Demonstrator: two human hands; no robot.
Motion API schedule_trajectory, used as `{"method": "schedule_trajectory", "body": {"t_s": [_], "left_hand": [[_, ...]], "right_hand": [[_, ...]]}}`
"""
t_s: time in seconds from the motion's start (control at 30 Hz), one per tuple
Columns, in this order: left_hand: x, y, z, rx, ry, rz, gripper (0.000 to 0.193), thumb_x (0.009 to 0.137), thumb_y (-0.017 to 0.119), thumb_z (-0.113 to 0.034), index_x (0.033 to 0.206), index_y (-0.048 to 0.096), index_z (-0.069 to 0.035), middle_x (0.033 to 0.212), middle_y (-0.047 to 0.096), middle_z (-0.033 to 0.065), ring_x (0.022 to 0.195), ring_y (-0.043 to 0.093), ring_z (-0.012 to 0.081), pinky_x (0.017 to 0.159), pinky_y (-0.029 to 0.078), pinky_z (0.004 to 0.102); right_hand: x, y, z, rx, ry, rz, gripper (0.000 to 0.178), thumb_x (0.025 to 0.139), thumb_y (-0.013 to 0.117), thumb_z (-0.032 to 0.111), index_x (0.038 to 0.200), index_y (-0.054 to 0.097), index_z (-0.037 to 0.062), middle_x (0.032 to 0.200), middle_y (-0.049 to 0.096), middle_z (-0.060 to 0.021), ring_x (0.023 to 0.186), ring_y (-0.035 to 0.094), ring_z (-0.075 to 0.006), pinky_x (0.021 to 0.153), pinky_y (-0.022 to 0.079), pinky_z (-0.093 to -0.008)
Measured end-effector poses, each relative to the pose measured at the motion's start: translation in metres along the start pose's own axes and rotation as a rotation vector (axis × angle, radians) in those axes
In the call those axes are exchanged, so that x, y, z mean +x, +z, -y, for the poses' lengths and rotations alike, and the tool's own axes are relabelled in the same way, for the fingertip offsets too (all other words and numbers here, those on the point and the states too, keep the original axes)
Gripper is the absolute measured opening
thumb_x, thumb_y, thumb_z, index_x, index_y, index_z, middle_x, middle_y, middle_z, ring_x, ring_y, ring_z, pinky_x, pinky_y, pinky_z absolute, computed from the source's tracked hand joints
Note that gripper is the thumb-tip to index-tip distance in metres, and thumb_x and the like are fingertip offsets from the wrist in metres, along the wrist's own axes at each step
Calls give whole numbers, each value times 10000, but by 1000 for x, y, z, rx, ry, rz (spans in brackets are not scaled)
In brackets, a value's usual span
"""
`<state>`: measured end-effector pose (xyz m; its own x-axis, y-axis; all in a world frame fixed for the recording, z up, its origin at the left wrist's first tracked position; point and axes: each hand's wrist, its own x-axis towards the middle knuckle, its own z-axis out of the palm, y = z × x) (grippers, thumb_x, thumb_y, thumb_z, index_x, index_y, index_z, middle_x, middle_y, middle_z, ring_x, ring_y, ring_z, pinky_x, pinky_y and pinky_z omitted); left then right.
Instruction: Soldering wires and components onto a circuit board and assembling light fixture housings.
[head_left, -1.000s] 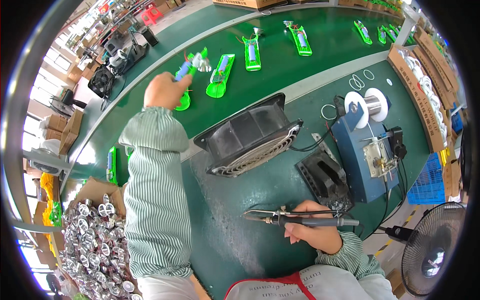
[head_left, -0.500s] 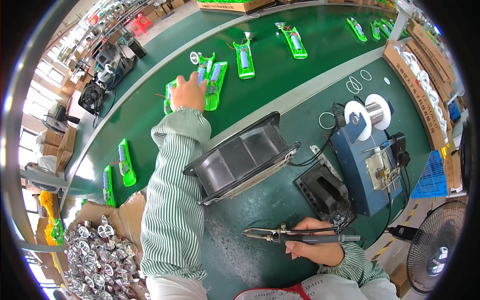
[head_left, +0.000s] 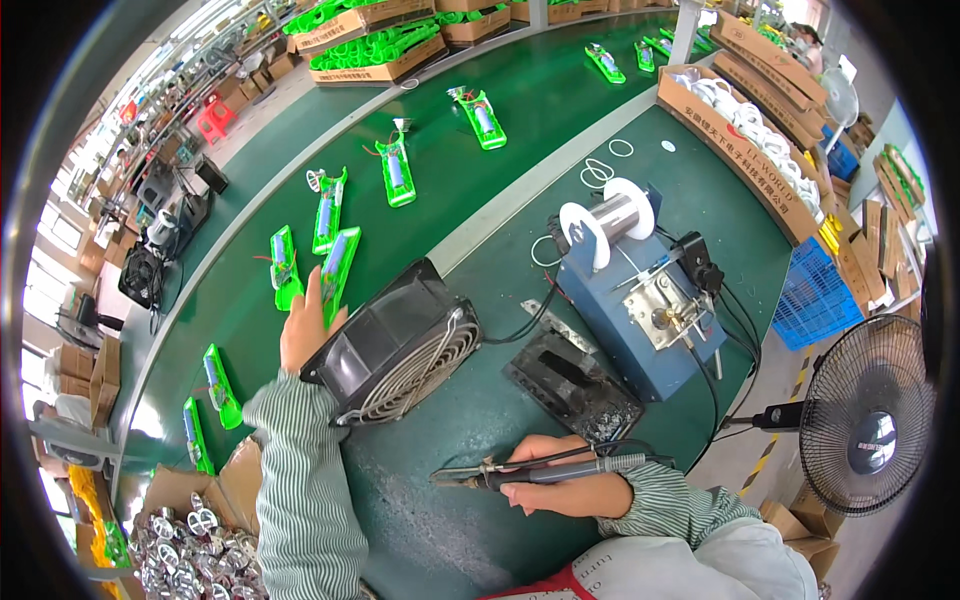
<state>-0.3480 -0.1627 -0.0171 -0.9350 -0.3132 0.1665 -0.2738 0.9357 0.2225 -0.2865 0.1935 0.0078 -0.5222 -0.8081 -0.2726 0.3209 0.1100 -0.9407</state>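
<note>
While the left hand (head_left: 306, 330) reaches past the boxy black fan (head_left: 395, 335) to a green casing (head_left: 344, 258) on the green belt (head_left: 460, 195), its fingers are parted around the near end of that casing, and whether they grip it I cannot tell. More open casings with blue cells lie beyond that hand and to its left along the belt. The right hand (head_left: 578, 494) is closed around a soldering iron (head_left: 605, 466), its tip pointing left over the dark green worktop (head_left: 470, 415). Pale, crumbly residue (head_left: 420, 515) is scattered left of that hand; just beyond it sit a black stand (head_left: 560, 380) and, farther right, a blue machine (head_left: 640, 325) topped by a wire spool (head_left: 618, 216). Below the left hand, a carton of shiny reflectors (head_left: 195, 550) stands beside the worktop. Out in the room, a round fan (head_left: 868, 430) and a blue crate (head_left: 820, 295) are right of the right hand, while a red stool (head_left: 214, 120) stands far beyond the left
</note>
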Motion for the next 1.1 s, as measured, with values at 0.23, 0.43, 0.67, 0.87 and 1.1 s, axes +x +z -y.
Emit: {"method": "schedule_trajectory", "body": {"t_s": [0.23, 0.43, 0.67, 0.87, 1.1], "left_hand": [[-161, -44, -30, 94, -85, -6, 669, 797, 637, -177, 1382, 327, -84, 998, 517, 202, 832, 567, 383, 729, 473, 432], [-296, -62, -62, 186, -283, 70, 649, 774, 667, -231, 1345, 389, -100, 939, 503, 144, 866, 546, 319, 725, 472, 397], [-367, -80, -84, 93, -289, 56, 607, 767, 693, -274, 1294, 458, -87, 1056, 543, 181, 923, 525, 323, 834, 444, 412], [-376, -115, 18, 355, -486, -309, 274, 768, 644, -100, 1036, 609, -61, 1001, 569, 147, 912, 554, 310, 771, 452, 402], [-333, -106, 102, 679, -364, 15, 360, 785, 594, -93, 1143, 557, -107, 1196, 533, 70, 1093, 500, 226, 856, 398, 548]], "right_hand": [[-4, 4, -13, 87, -277, -55, 136, 822, 608, -11, 936, 541, -42, 753, 632, -131, 620, 623, -129, 527, 505, -247], [-9, 29, -14, 51, -328, -82, 125, 814, 605, -28, 913, 532, -49, 724, 623, -141, 579, 615, -147, 485, 505, -247], [-28, 42, -18, -52, -314, -75, 143, 834, 574, -16, 949, 489, -29, 690, 625, -134, 520, 580, -125, 464, 466, -219], [-33, 53, -14, -56, -292, -86, 145, 831, 566, -15, 955, 490, -27, 691, 624, -137, 522, 581, -127, 465, 470, -217], [-33, 59, -10, -32, -293, -70, 145, 825, 568, -34, 952, 498, -32, 692, 623, -134, 522, 578, -124, 470, 475, -219]]}}
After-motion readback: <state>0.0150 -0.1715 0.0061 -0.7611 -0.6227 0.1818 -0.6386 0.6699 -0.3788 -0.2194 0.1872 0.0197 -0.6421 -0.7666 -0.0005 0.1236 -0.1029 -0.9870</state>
